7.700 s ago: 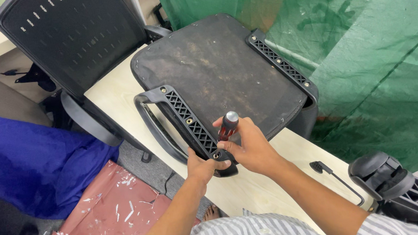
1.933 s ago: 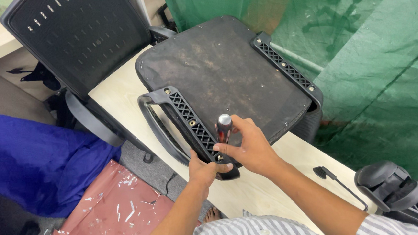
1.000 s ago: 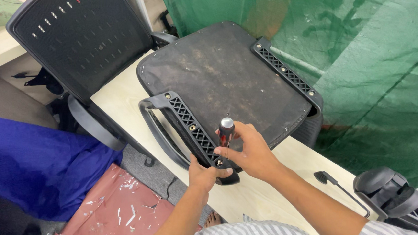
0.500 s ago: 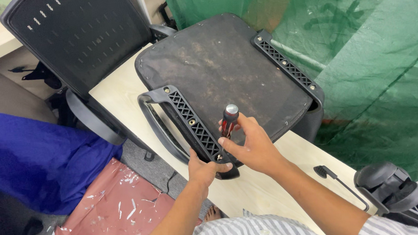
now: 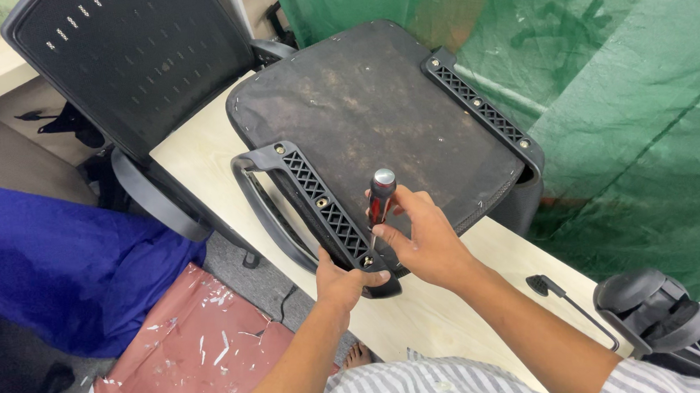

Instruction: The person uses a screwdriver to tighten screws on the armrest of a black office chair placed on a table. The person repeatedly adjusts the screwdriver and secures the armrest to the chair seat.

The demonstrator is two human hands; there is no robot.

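Red-black screwdriver (image 5: 381, 200) upright on black armrest (image 5: 324, 209), upturned chair seat (image 5: 377, 117)

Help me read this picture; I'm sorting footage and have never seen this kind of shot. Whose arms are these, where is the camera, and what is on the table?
No machine here: the arms belong to a person, and the camera sits on that person's head, looking down at their own hands. On the pale wooden table lies a black chair seat, turned upside down, with a ribbed black armrest along each side. The right hand holds a screwdriver with a red and black handle, its tip pointing down at the near end of the armrest. The left hand has its grip on that same near end, steadying it. A small black lever lies on the table to the right. Behind stands another black chair; a green sheet hangs at the right, and blue cloth and a red bag lie on the floor.
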